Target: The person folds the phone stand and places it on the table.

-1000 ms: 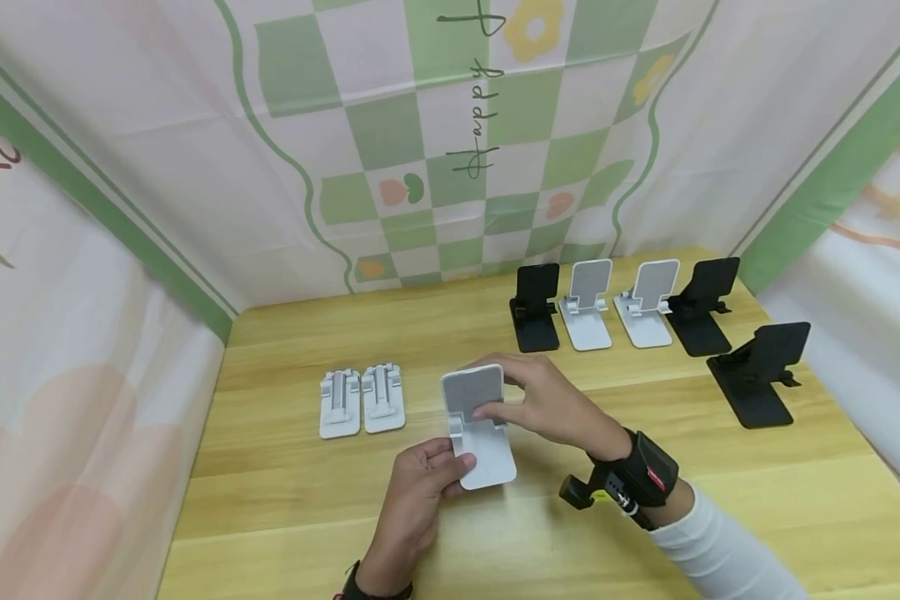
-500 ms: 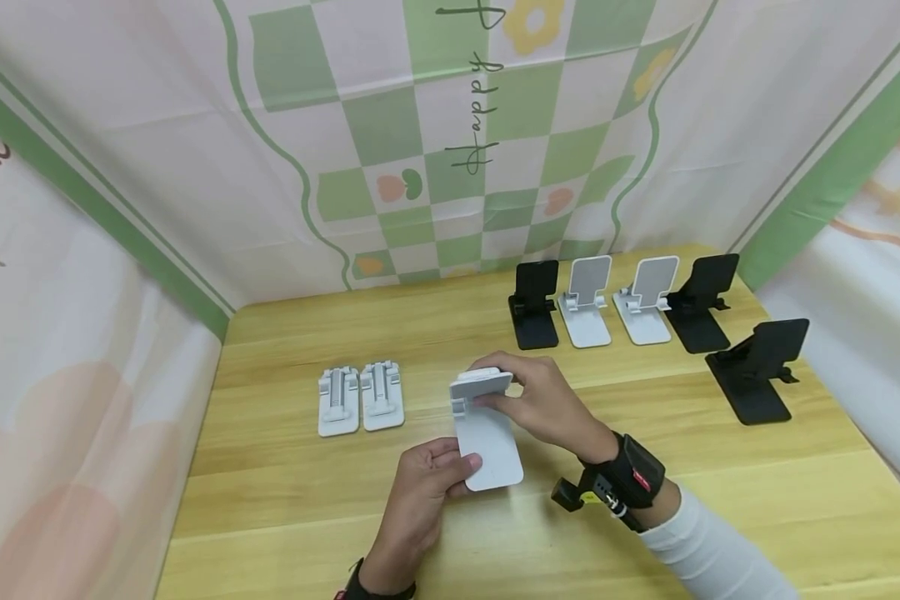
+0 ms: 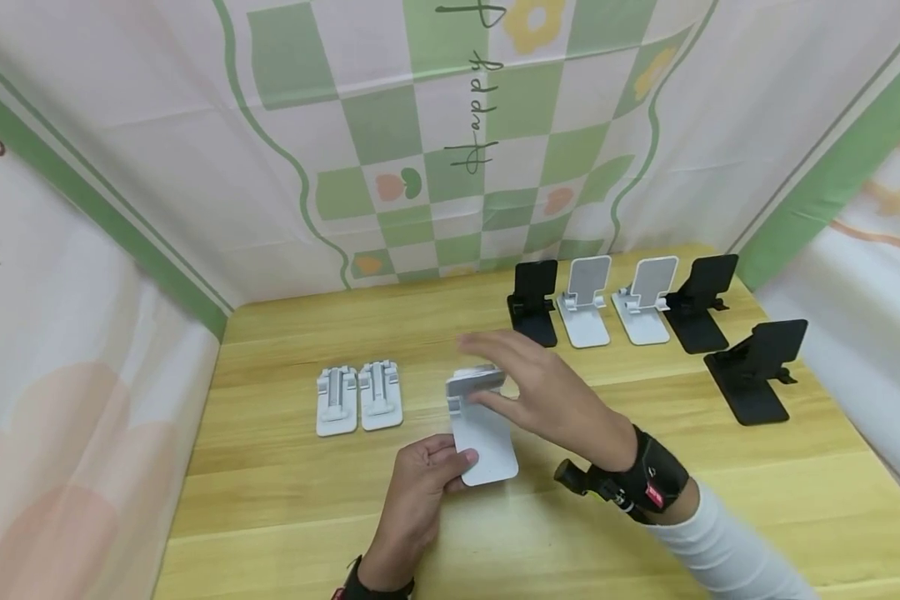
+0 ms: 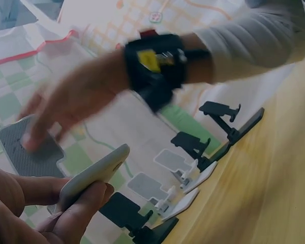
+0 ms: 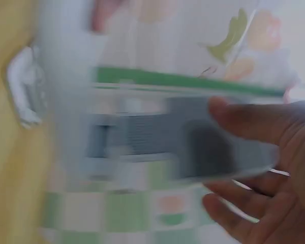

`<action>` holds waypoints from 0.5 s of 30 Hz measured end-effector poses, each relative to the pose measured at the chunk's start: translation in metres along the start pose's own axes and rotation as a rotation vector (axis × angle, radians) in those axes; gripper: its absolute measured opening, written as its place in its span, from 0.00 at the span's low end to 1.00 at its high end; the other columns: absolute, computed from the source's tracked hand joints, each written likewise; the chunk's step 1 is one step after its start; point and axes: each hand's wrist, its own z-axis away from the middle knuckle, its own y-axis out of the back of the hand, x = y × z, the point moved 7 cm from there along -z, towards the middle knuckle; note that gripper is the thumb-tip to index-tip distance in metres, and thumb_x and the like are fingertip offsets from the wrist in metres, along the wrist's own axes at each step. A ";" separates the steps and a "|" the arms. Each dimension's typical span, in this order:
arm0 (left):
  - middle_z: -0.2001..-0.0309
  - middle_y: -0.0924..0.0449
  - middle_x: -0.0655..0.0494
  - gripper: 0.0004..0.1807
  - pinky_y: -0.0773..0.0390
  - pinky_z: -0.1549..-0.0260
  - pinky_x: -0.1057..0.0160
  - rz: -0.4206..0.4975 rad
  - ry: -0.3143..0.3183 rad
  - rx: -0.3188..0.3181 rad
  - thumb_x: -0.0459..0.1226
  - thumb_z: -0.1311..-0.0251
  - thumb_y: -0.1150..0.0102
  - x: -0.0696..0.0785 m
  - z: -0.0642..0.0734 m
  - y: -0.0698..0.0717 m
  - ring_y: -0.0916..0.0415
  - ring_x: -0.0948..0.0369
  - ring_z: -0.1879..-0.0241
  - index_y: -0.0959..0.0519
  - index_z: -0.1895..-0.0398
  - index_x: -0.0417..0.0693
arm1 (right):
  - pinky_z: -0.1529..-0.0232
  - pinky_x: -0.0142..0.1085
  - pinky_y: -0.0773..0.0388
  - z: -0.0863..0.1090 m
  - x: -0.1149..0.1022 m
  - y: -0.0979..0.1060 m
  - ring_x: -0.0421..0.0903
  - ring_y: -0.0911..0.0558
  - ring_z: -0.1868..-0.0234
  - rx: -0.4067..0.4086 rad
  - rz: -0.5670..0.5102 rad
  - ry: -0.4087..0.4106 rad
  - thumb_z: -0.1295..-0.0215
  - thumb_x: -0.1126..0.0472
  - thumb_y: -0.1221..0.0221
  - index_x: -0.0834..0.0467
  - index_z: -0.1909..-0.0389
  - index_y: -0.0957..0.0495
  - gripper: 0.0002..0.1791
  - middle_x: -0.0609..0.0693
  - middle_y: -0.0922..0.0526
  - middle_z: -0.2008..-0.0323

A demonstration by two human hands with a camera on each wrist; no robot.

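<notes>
A white phone stand (image 3: pixel 486 450) is held up off the table by my left hand (image 3: pixel 418 487), its thumb on the base's front face and the fingers behind. Its grey-padded upper plate (image 4: pixel 31 152) is tipped toward the head camera, so the head view sees it almost edge-on. Over that plate is my right hand (image 3: pixel 551 392), fingers stretched out and spread from the thumb. In the right wrist view the right thumb (image 5: pixel 226 114) lies at the pad while the other fingers stay apart behind; that view is blurred, so firm contact is unclear.
Left of the hands, two folded white stands (image 3: pixel 337 402) lie side by side on the wooden table (image 3: pixel 270 492). Unfolded stands line the back right: a black one (image 3: pixel 534 300), two white ones (image 3: pixel 585 302), another black one (image 3: pixel 701 308). A further black stand (image 3: pixel 753 375) sits nearer. Printed cloth (image 3: pixel 390 125) hangs behind.
The stand's upper plate has tipped from facing the head camera to nearly edge-on. My right fingers have since straightened and lifted off its upper edge. The left hand keeps its hold.
</notes>
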 end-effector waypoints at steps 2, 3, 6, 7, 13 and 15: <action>0.56 0.15 0.38 0.24 0.16 0.70 0.69 0.001 -0.006 0.010 0.33 0.45 0.35 0.002 -0.001 0.000 0.16 0.56 0.61 0.25 0.49 0.23 | 0.43 0.38 0.22 -0.008 -0.015 0.006 0.47 0.24 0.42 -0.040 0.084 0.051 0.45 0.61 0.32 0.59 0.43 0.23 0.27 0.51 0.20 0.44; 0.56 0.15 0.38 0.24 0.16 0.70 0.69 0.005 -0.007 0.017 0.33 0.45 0.35 0.002 -0.002 0.000 0.16 0.56 0.60 0.25 0.49 0.23 | 0.44 0.37 0.21 -0.012 -0.021 0.007 0.47 0.23 0.43 -0.066 0.113 0.067 0.44 0.63 0.33 0.60 0.45 0.22 0.24 0.51 0.19 0.47; 0.56 0.15 0.38 0.24 0.16 0.70 0.69 0.015 -0.015 0.036 0.33 0.45 0.35 0.004 -0.003 0.000 0.16 0.56 0.60 0.25 0.49 0.24 | 0.50 0.35 0.18 -0.020 -0.032 0.005 0.45 0.20 0.47 -0.143 0.195 0.072 0.42 0.69 0.37 0.60 0.47 0.20 0.19 0.50 0.17 0.51; 0.57 0.15 0.39 0.24 0.15 0.70 0.69 0.017 -0.016 0.043 0.33 0.45 0.34 0.005 -0.003 0.000 0.16 0.56 0.60 0.25 0.49 0.24 | 0.51 0.34 0.18 -0.021 -0.033 0.004 0.45 0.19 0.48 -0.158 0.208 0.071 0.41 0.70 0.39 0.60 0.48 0.19 0.18 0.50 0.16 0.53; 0.56 0.16 0.37 0.23 0.14 0.69 0.66 0.025 -0.012 0.043 0.31 0.45 0.36 0.003 -0.003 0.001 0.16 0.54 0.59 0.26 0.49 0.22 | 0.55 0.33 0.16 -0.016 -0.036 0.001 0.43 0.17 0.54 -0.128 0.197 0.092 0.43 0.75 0.39 0.60 0.54 0.17 0.17 0.49 0.14 0.58; 0.56 0.16 0.36 0.23 0.14 0.68 0.66 0.029 -0.013 0.036 0.31 0.45 0.36 0.003 -0.003 0.001 0.16 0.53 0.58 0.26 0.50 0.21 | 0.55 0.33 0.16 -0.013 -0.038 0.002 0.44 0.16 0.55 -0.100 0.184 0.104 0.44 0.76 0.39 0.60 0.54 0.16 0.17 0.50 0.13 0.58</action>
